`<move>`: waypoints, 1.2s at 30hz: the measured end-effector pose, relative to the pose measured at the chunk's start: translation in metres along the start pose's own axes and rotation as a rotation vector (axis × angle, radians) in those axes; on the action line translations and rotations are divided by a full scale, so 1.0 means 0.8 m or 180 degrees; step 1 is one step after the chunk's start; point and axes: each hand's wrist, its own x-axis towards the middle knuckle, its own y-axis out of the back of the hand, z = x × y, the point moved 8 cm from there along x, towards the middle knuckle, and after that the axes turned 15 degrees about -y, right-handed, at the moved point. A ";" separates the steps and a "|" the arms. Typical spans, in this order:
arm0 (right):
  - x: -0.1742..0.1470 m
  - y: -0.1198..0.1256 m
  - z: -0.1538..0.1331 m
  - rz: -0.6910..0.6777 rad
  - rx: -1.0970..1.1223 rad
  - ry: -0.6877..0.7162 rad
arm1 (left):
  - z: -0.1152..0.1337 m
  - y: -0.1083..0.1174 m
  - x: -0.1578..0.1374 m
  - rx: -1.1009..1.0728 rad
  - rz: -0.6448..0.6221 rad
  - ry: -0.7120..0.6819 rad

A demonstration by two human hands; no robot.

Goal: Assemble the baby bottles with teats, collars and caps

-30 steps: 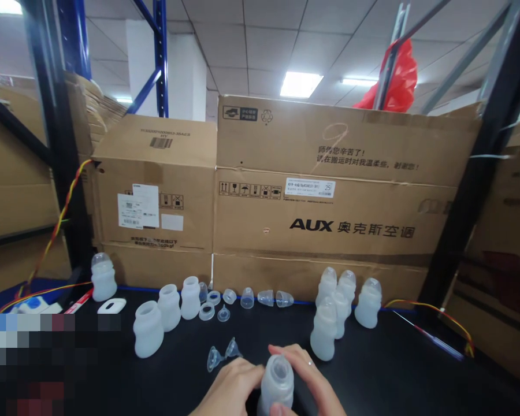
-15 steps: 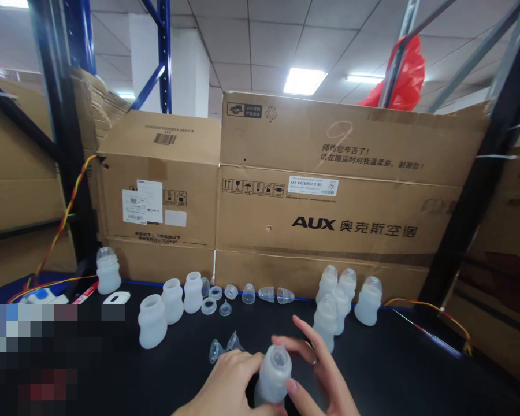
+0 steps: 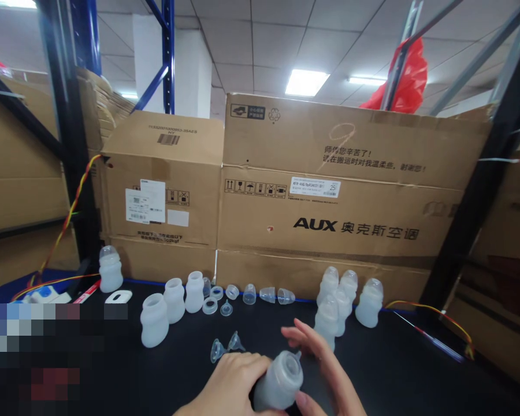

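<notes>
My left hand [image 3: 236,381] is wrapped round a milky baby bottle [image 3: 281,384] low in front of me, its top tilted to the right. A clear nipple-like piece [image 3: 299,355] shows at the rim; how it sits there I cannot make out. My right hand [image 3: 320,370] is beside the bottle with fingers and thumb apart. Its thumb tip is at the bottle's side, touching or very close. Two clear nipples [image 3: 217,350] lie on the black tabletop [image 3: 177,381] just beyond my left hand.
Several bottles without caps [image 3: 154,320] stand at the left, capped ones [image 3: 370,303] at the right. Between them lie rings [image 3: 210,305], a nipple [image 3: 226,308] and clear caps [image 3: 249,294]. A cardboard wall [image 3: 260,225] closes the back. A cable [image 3: 433,305] lies at the right.
The bottle in my left hand has tipped to the right and shifted slightly that way. My right fingers have drawn away from its top.
</notes>
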 end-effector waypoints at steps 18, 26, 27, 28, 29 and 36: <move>-0.004 0.000 0.018 0.1191 0.0100 -0.0538 | 0.005 0.005 -0.001 0.0666 0.0221 0.0001; 0.021 -0.009 0.074 0.1105 0.1147 -0.1129 | -0.009 0.003 -0.013 0.0818 0.0756 -0.0055; 0.026 -0.010 0.084 0.1078 0.1194 -0.1263 | -0.010 0.007 -0.014 0.0777 0.0808 0.0003; 0.031 -0.010 0.091 0.1080 0.1110 -0.1337 | -0.010 0.011 -0.015 0.0726 0.0872 0.0075; 0.037 -0.011 0.093 0.1069 0.0864 -0.1335 | -0.011 0.015 -0.016 0.0681 0.0924 0.0149; 0.088 -0.026 0.100 0.0839 -0.0774 -0.1436 | -0.022 0.011 -0.013 0.0811 0.0638 0.0374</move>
